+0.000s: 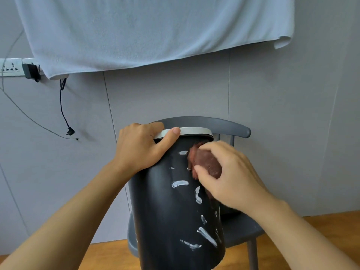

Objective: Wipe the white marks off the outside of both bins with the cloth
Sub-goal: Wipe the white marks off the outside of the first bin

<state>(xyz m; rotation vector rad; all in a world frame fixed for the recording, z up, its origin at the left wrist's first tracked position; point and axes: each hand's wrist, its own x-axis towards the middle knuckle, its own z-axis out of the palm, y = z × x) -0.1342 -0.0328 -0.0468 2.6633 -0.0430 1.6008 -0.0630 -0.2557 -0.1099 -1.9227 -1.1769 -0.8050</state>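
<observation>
Matte black round bin (171, 211), pale rim band, stood tilted on grey chair (241, 228) by the wall. Smeared white marks (180, 183) ran down its near side. Left hand (142, 147) gripped rim, fingers curled over. Right hand (229, 176) pinched wadded red cloth (206, 162) against upper right side.

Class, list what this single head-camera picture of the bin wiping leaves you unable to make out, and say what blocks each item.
- Second bin: nowhere in the head view, so its marks cannot be judged.
- Far side of the dark bin: turned away from the camera.
- Bin surface under the reddish cloth and right hand: covered by them.
- Bin rim under the left hand: hidden by its fingers.
- Bin's lower end: cut off by the bottom edge.
</observation>
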